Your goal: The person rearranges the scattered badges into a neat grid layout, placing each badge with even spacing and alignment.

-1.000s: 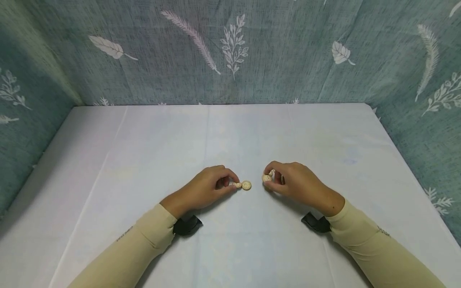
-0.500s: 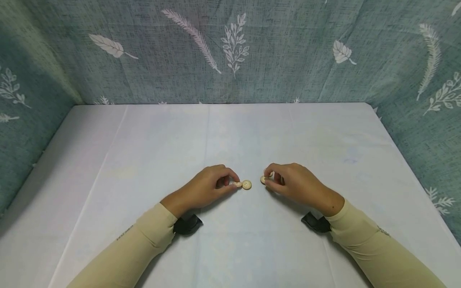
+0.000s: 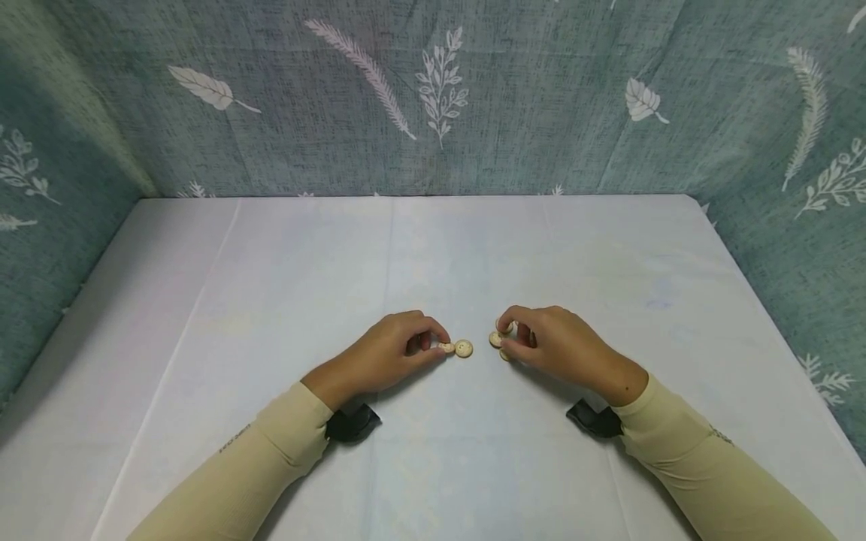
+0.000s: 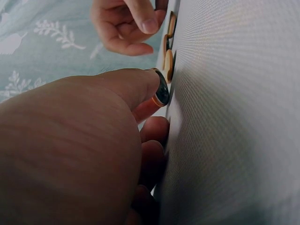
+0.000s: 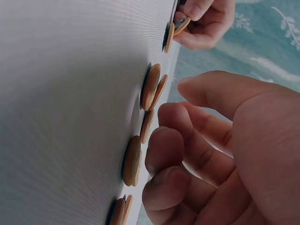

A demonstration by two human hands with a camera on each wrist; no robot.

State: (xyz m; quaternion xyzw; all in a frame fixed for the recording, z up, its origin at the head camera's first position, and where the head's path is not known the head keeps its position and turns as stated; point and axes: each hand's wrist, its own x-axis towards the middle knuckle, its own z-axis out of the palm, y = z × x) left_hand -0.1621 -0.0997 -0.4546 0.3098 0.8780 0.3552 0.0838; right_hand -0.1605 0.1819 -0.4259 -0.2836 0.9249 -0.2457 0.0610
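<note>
Pale round buttons with small holes lie on the white-covered table. My left hand (image 3: 392, 347) pinches one tilted button (image 4: 162, 89) between thumb and finger, low at the table. Just beyond its fingertips lies another button (image 3: 463, 348), flat. On the right, my right hand (image 3: 558, 342) hovers over a small group of buttons, its thumb and index apart with nothing between them. One button (image 3: 496, 340) shows at its fingertips, with another (image 3: 505, 355) partly under the thumb. In the right wrist view several buttons (image 5: 151, 86) lie beside the loosely bent fingers, some overlapping.
The white cloth of the table (image 3: 433, 255) stretches around both hands. A green leaf-patterned curtain (image 3: 528, 90) hangs along the back and sides. A black strap (image 3: 352, 423) sits at the left wrist, another (image 3: 594, 418) at the right.
The button between my right thumb and index has gone down to the table and been let go. The right thumb has drawn back slightly. My left hand has stayed still.
</note>
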